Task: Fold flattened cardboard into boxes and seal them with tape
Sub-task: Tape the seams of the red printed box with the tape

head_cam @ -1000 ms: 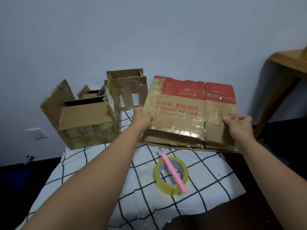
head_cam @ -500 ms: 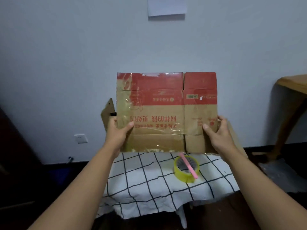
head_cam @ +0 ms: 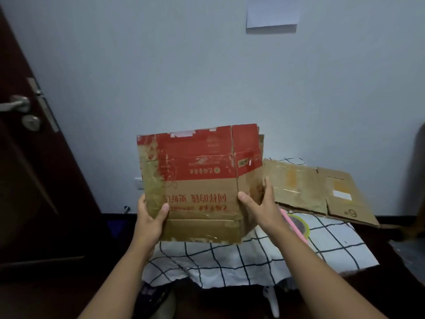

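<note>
Flattened cardboard (head_cam: 319,189) lies on table (head_cam: 333,249), behind tape roll (head_cam: 300,225).

The room is dim, with a flat bluish cast and no lamp in sight. The wall (head_cam: 207,65) above the hands is evenly lit; the door (head_cam: 34,157) far to the left of the left hand (head_cam: 149,217) sinks into near black. The box (head_cam: 195,185) between the hands shows dull glare on its tape. Edges bow from the wide lens, and detail is soft and grainy.
</note>
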`<state>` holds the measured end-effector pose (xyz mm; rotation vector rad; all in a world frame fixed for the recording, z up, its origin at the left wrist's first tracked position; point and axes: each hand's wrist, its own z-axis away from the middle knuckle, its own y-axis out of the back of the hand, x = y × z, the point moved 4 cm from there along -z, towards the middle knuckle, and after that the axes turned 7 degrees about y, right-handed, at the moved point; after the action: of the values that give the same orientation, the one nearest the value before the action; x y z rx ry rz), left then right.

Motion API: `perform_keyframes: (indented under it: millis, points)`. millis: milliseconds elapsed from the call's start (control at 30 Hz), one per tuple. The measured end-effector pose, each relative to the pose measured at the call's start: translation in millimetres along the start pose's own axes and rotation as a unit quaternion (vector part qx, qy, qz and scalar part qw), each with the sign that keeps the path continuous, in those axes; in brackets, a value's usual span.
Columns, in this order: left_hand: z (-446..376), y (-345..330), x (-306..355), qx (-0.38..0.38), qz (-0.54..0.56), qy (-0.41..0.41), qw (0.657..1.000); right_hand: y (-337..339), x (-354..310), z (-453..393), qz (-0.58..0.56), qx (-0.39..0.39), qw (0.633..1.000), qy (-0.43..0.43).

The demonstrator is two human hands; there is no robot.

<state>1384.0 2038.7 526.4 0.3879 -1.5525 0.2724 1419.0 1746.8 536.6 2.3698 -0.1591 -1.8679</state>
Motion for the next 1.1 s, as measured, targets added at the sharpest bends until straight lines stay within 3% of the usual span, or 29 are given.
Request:
perform_keyframes:
  millis: [167,333,567,700,800,933,1100]
  points:
    - [-6,-1,-12,-0.024,-0.014,-0.003,1.0,-22,5,-7,0.004,-0.1,0.995,0.028]
    - [-19,-12,-35,-0.033,-0.033,-0.022,0.999,-31,29,-24,0.011,-0.132,0.99,0.051]
    - [-17,-25,-56,0.021,-0.008,0.002,1.0,-28,58,-33,0.123,-0.075,0.987,0.069]
    - [-12,-13,-53,0.019,-0.042,-0.004,0.999,-31,57,-22,0.123,-0.05,0.987,0.089]
    - [-14,-3,-32,0.04,-0.078,-0.029,0.996,-27,42,-19,0.106,-0.034,0.988,0.105]
    - [-19,1,19,0.052,-0.011,-0.087,0.995,-13,-4,-34,0.066,-0.004,0.985,0.158]
    - [-28,-6,52,0.005,-0.018,-0.098,0.995,-20,-33,-48,0.12,-0.053,0.975,0.18]
